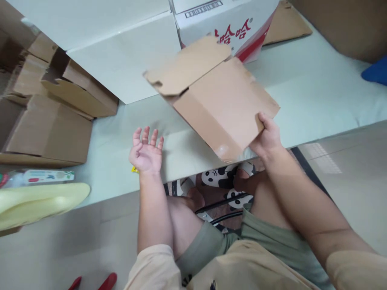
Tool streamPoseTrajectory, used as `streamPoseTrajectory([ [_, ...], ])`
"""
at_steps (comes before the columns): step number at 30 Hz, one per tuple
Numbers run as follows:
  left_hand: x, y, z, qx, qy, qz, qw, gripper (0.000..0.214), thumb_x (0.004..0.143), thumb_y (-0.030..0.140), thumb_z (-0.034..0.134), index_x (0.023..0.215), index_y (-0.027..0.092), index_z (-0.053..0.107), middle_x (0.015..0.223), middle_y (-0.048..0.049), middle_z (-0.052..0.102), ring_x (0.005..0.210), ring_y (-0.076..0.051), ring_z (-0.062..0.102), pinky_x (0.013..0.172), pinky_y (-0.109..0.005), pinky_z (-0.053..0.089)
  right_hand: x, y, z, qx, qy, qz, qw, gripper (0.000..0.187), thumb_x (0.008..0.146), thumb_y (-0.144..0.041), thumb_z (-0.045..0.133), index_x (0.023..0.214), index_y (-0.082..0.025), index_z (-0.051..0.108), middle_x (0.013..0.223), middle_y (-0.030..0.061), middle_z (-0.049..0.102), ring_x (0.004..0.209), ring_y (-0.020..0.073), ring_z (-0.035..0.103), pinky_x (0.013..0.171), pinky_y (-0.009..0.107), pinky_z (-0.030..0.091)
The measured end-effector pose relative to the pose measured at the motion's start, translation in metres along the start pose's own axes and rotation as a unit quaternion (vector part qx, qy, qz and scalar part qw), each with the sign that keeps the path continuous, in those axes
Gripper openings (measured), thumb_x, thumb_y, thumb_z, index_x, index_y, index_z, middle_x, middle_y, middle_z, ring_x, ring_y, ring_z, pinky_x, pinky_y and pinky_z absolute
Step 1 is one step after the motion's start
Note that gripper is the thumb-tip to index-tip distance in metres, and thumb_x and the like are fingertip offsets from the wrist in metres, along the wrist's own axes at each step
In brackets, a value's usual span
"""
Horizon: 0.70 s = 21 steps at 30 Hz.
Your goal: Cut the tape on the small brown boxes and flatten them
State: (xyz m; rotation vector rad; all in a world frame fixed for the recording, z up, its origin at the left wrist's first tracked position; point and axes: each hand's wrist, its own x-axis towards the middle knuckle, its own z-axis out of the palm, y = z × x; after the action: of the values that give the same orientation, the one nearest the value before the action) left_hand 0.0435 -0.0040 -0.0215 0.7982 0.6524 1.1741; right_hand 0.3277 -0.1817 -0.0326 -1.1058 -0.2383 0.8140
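One cardboard piece (226, 104), held in the right hand (267, 135), seen from above by the head-worn camera. The piece is plain brown, with a broad main panel, a flap folded along a crease at its upper left, and a narrower band along its lower-left side; a dark slit shows at one end of the crease. Whether it lies flat or has depth cannot be told from this angle.

Handling (judged from appearance): light for its size and fairly stiff across the panel, yet ready to bend at the creases, so the flap may swing when the piece is tilted. The dry, matt board should offer good friction, though a glossy patch near the lower corner may be smoother. Thin edges and notched flap ends would crush or tear before the panel does. The best hold is on the panel's edge, away from the crease; a second hold on the opposite edge would steady the flap.

Position: the right hand grips the lower-right edge, thumb on the upper face, the other fingers largely hidden underneath. The piece extends up and leftward from this hand, apparently raised over the tabletop (181, 149). The left hand (147, 151) is empty, palm up with fingers spread and slightly curled, apart from the piece and to its left.
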Motion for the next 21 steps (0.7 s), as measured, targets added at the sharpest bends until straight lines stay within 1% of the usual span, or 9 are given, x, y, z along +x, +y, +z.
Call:
streamPoseTrajectory([
  [2, 0.003, -0.002, 0.001, -0.005, 0.020, -0.009, 1.000, 0.035, 0.066, 0.032, 0.061, 0.101, 0.031, 0.068, 0.116, -0.0011, 0.070, 0.106, -0.020, 0.068, 0.083, -0.032, 0.060, -0.007, -0.001, 0.005, 0.055, 0.009, 0.013, 0.998, 0.034, 0.071, -0.046, 0.076, 0.092, -0.024, 0.062, 0.077, -0.0026, 0.069, 0.057, 0.0124, 0.061, 0.041, 0.025, 0.049],
  [4, 0.005, -0.005, 0.003, -0.016, 0.032, -0.018, 0.999, 0.035, 0.066, 0.031, 0.059, 0.100, 0.030, 0.066, 0.108, -0.0016, 0.070, 0.094, -0.019, 0.069, 0.078, -0.031, 0.060, -0.016, -0.007, 0.010, 0.090, 0.017, 0.032, 0.995, 0.035, 0.067, -0.041, 0.082, 0.085, -0.023, 0.058, 0.063, -0.0080, 0.061, 0.039, 0.0046, 0.042, 0.031, 0.018, 0.033],
  [5, 0.006, -0.006, 0.006, -0.022, 0.035, -0.023, 0.999, 0.036, 0.066, 0.031, 0.058, 0.101, 0.029, 0.066, 0.104, -0.0016, 0.070, 0.089, -0.018, 0.069, 0.075, -0.030, 0.059, -0.021, -0.012, 0.011, 0.099, 0.024, 0.038, 0.994, 0.036, 0.066, -0.039, 0.084, 0.083, -0.023, 0.056, 0.059, -0.0101, 0.057, 0.035, 0.0022, 0.034, 0.029, 0.017, 0.029],
  [7, 0.006, -0.007, 0.010, -0.030, 0.036, -0.032, 0.998, 0.036, 0.066, 0.031, 0.058, 0.102, 0.028, 0.065, 0.100, -0.0016, 0.069, 0.082, -0.017, 0.068, 0.072, -0.030, 0.059, -0.029, -0.025, 0.012, 0.114, 0.058, 0.040, 0.991, 0.035, 0.069, -0.037, 0.083, 0.084, -0.023, 0.055, 0.057, -0.0124, 0.055, 0.032, -0.0002, 0.029, 0.028, 0.013, 0.026],
  [11, 0.005, -0.009, 0.015, -0.033, 0.029, -0.037, 0.998, 0.038, 0.064, 0.035, 0.061, 0.101, 0.028, 0.066, 0.100, -0.0023, 0.068, 0.080, -0.016, 0.066, 0.071, -0.029, 0.057, -0.042, -0.055, -0.011, 0.100, 0.160, -0.008, 0.982, 0.025, 0.078, -0.031, 0.075, 0.082, -0.023, 0.052, 0.057, -0.0130, 0.055, 0.032, -0.0016, 0.033, 0.029, 0.009, 0.026],
  [13, 0.004, -0.008, 0.015, -0.033, 0.026, -0.037, 0.998, 0.039, 0.061, 0.035, 0.063, 0.100, 0.028, 0.067, 0.098, -0.0021, 0.068, 0.078, -0.016, 0.065, 0.070, -0.029, 0.056, -0.046, -0.069, -0.037, 0.030, 0.224, -0.072, 0.971, 0.024, 0.078, -0.031, 0.074, 0.078, -0.023, 0.051, 0.058, -0.0120, 0.055, 0.034, -0.0002, 0.036, 0.030, 0.011, 0.028],
  [16, 0.002, -0.007, 0.014, -0.036, 0.020, -0.036, 0.999, 0.040, 0.059, 0.036, 0.067, 0.099, 0.028, 0.068, 0.095, -0.0018, 0.067, 0.076, -0.015, 0.065, 0.069, -0.028, 0.055, -0.036, -0.093, -0.080, -0.100, 0.295, -0.173, 0.934, 0.026, 0.070, -0.032, 0.080, 0.077, -0.029, 0.055, 0.063, -0.0091, 0.059, 0.038, 0.0047, 0.041, 0.031, 0.021, 0.030],
  [19, 0.001, -0.006, 0.013, -0.032, 0.021, -0.039, 0.999, 0.039, 0.059, 0.036, 0.067, 0.097, 0.028, 0.069, 0.093, -0.0023, 0.066, 0.076, -0.015, 0.064, 0.069, -0.029, 0.055, 0.007, -0.128, -0.102, -0.236, 0.256, -0.219, 0.912, 0.028, 0.068, -0.044, 0.082, 0.075, -0.038, 0.056, 0.067, -0.0041, 0.063, 0.048, 0.0149, 0.051, 0.039, 0.035, 0.035],
  [21, 0.002, -0.006, 0.013, -0.022, 0.019, -0.042, 0.999, 0.038, 0.059, 0.036, 0.067, 0.096, 0.028, 0.069, 0.091, -0.0029, 0.066, 0.075, -0.016, 0.064, 0.069, -0.029, 0.055, 0.049, -0.153, -0.099, -0.297, 0.203, -0.228, 0.905, 0.033, 0.067, -0.051, 0.081, 0.069, -0.037, 0.050, 0.064, -0.0010, 0.061, 0.073, 0.0245, 0.065, 0.055, 0.043, 0.047],
])
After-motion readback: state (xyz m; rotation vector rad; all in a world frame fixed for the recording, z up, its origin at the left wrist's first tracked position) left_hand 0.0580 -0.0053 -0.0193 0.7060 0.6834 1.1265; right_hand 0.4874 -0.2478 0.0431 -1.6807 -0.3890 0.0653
